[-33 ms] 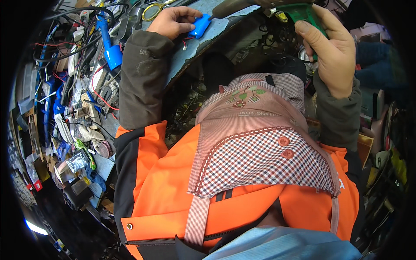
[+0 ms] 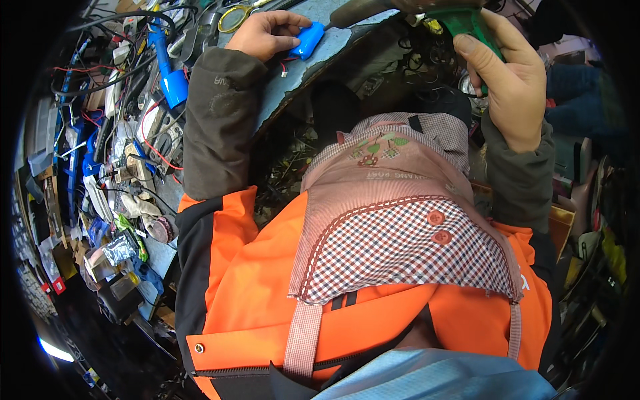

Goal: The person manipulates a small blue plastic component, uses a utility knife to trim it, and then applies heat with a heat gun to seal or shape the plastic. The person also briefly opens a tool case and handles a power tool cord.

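My left hand (image 2: 263,37) pinches a small blue-wrapped battery pack (image 2: 309,41) at the far end of the light blue worktop. Short red and dark wires with a small white plug (image 2: 285,69) come off the pack. My right hand (image 2: 512,83) is wrapped round the green handle of a heat gun (image 2: 467,23). Its dark nozzle (image 2: 357,10) points left at the pack, with the tip just beside it. The upper part of the heat gun is cut off by the top of the view.
Tangled cables, tools and small parts pile up on the left side of the worktop (image 2: 277,100). Among them are a blue long-handled thing (image 2: 173,87) and a yellow-rimmed magnifier (image 2: 235,19). Below the worktop's chipped edge, litter covers the floor. A wooden box edge (image 2: 561,230) stands at right.
The heat gun's nozzle has shifted slightly right and up, a little away from the battery pack. My left hand keeps its place on the pack.
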A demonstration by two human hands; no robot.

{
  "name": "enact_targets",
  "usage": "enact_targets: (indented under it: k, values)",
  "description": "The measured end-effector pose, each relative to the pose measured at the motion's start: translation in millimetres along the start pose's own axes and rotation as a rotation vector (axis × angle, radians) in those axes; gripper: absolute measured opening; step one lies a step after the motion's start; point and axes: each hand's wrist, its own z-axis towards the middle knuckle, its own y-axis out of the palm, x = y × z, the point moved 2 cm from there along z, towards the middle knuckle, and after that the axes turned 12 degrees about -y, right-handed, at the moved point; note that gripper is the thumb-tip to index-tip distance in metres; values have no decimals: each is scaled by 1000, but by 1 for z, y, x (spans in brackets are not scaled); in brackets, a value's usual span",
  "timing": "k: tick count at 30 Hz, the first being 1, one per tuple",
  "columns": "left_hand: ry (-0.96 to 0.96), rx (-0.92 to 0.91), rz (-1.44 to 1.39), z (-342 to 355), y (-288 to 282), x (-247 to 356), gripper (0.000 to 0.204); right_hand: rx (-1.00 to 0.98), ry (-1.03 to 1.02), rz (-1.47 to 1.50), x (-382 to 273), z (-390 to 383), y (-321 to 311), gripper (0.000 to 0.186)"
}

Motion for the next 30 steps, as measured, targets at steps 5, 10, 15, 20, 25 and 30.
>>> enact_targets:
  k: [5, 10, 15, 20, 25, 30]
  values:
    - [-27, -20, -41, -3, 2, 3, 40, 64, 24, 142, 11, -18, -4, 48]
    - [-33, -29, -60, -5, 3, 5, 39, 139, -65, 140, 28, -22, 1, 48]
    - [-43, -40, -89, -5, 4, 5, 38, 62, -24, 229, 28, -34, -6, 47]
    - [-30, -42, -76, -3, 2, 2, 39, 26, -122, 189, 41, -44, -5, 48]
    - [-8, -58, -40, 1, 2, 2, 39, 170, -117, 274, 57, -54, -4, 45]
    - [-19, -36, -37, -3, 0, 0, 39, 153, -96, 365, 66, -68, 2, 41]
